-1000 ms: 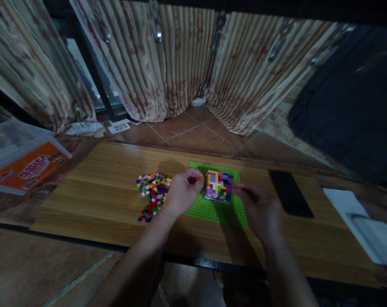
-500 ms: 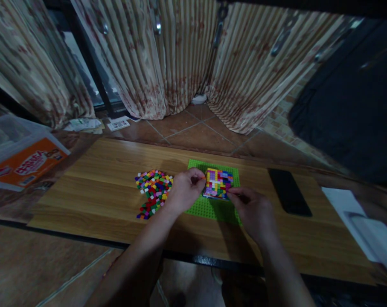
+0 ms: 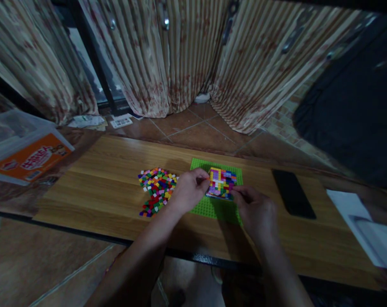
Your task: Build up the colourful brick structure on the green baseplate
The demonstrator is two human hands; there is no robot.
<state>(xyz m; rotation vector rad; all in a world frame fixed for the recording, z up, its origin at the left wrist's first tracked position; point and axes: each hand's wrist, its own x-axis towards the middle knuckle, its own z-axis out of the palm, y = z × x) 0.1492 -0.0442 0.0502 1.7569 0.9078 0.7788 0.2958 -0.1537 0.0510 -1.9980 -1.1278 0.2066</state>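
Note:
A block of small multicoloured toy bricks (image 3: 221,181) stands on a green studded baseplate (image 3: 206,209). At its left side my left hand (image 3: 190,192) is closed in a pinch, with a small orange brick (image 3: 208,178) showing at the fingertips. My right hand (image 3: 255,211) pinches at the block's right edge, by a purple brick; the fingers hide exactly what they grip. Left of the baseplate lies a loose pile of mixed-colour bricks (image 3: 156,187), partly covered by my left hand.
The wooden table (image 3: 94,187) carries a black phone (image 3: 293,194) to the right. White paper-like sheets (image 3: 356,217) lie at the far right. A clear plastic box with an orange label (image 3: 36,157) stands at the far left. Striped curtains (image 3: 187,59) hang behind.
The whole view has shifted slightly, so the table things appear a little further right. Both hands keep their pinches at the block, with almost no visible movement against it.

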